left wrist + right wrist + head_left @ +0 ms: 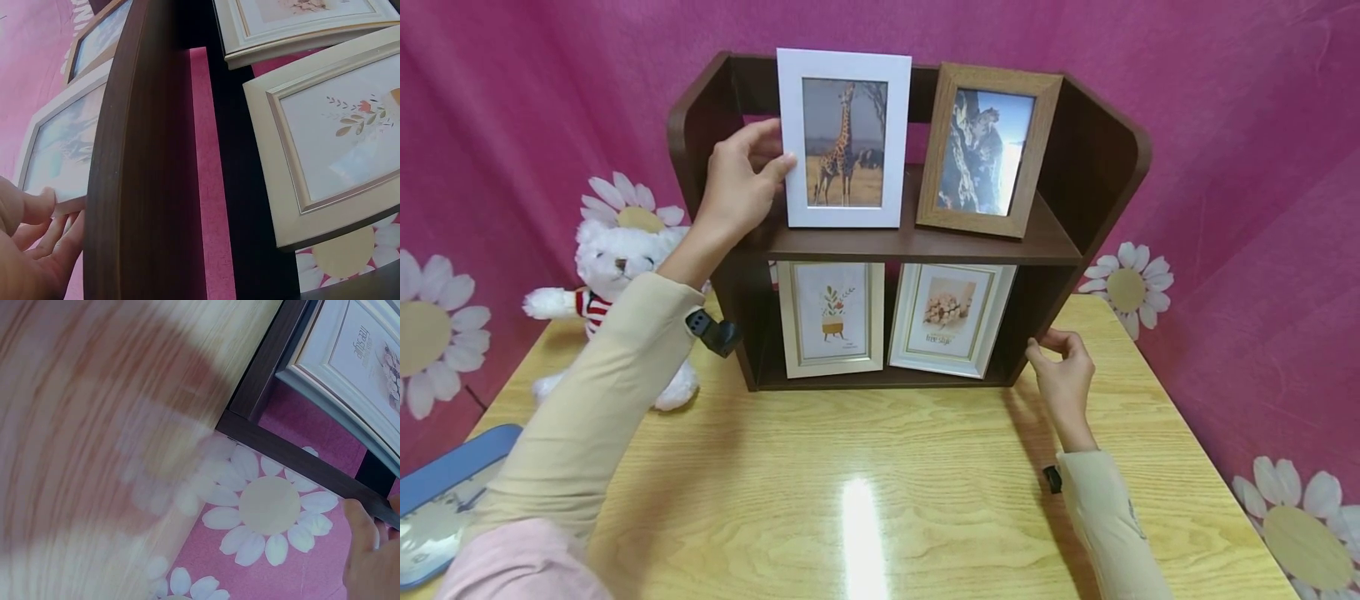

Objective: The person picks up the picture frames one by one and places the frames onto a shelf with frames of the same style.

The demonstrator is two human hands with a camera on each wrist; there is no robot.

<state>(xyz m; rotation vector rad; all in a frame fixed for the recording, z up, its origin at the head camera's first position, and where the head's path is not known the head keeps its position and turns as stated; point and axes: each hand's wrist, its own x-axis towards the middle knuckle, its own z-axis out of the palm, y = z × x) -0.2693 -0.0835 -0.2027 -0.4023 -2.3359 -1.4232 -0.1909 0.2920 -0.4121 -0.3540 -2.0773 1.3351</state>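
My left hand [741, 179] pinches the left edge of a white picture frame [787, 142] with a giraffe photo, thumb in front and fingers behind. That frame stands upright on the upper board of a dark brown two-tier shelf [917, 243]. In the left wrist view the thumb [39, 205] lies on the frame's border. Low on the shelf's right side panel, my right hand [1066, 375] grips the front edge between thumb and fingers. The right wrist view shows its thumb [359, 519] against the dark wood.
A brown wooden frame [928, 179] leans tilted on the upper board's right. Below stand a cream frame [786, 321] and a white-and-gold frame [904, 321]. A white teddy bear [617, 254] sits left of the shelf; a blue-rimmed object [456, 458] lies at the table's [775, 483] left edge.
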